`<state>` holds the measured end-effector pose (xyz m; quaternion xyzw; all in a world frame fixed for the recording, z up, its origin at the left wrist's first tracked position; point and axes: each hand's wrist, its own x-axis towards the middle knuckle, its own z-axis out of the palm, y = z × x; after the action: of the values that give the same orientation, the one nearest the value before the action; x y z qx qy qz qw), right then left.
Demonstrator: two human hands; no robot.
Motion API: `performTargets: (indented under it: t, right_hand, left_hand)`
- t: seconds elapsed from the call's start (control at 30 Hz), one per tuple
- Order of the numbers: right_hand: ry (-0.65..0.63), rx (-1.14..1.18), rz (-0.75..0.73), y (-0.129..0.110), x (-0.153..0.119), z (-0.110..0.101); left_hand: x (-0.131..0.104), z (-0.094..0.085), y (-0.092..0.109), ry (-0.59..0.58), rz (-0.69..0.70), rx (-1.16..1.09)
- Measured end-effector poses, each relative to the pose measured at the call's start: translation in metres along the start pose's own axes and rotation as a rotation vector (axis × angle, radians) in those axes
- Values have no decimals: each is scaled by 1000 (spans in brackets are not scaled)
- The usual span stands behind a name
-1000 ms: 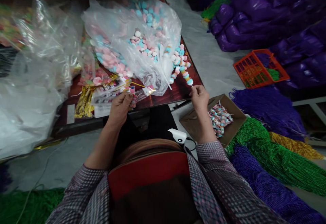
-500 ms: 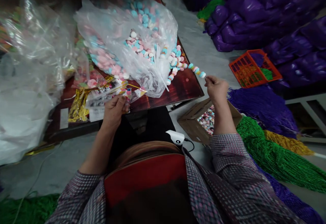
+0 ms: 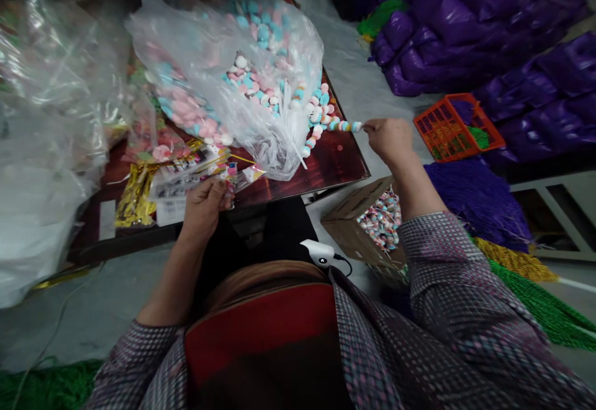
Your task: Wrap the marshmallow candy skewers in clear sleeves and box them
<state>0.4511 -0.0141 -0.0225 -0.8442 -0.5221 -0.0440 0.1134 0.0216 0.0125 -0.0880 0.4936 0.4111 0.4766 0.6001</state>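
My right hand [image 3: 388,138] is closed on the end of a candy stick [image 3: 344,126], a row of pastel pieces pointing left over the table's right corner. Near the table's front edge, my left hand [image 3: 205,202] pinches a small clear printed bag [image 3: 229,195]. Other candy sticks [image 3: 321,109] lie in a pile beside a large clear bag [image 3: 205,56] of pink, blue and white candies. Flat clear bags [image 3: 179,180] and gold twist ties [image 3: 137,195] are left of my left hand.
Below the table's right corner stands a cardboard box [image 3: 347,230] holding wrapped candy. Farther right are an orange basket [image 3: 440,127], purple bags [image 3: 465,18] and purple strands [image 3: 475,202]. Clear plastic bags [image 3: 56,130] cover the table's left side.
My right hand has moved up and slightly left, and the candy stick it holds is now more level. My left hand still pinches the small bag.
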Motion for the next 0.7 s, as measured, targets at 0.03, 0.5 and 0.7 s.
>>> performTargets:
  t: [0.03,0.5,0.7]
  right_hand:
    - [-16,-16,-7,-2,4,-3]
    - [-269,-436,-139,-84,38,-58]
    - [-314,-513,-189,-95,47,-64]
  left_hand:
    - [0,0,0,-2,1,-1]
    - [-1,-5,-5,-16,-11,-16]
    - [-2,-5,-4,-19,-17,-21]
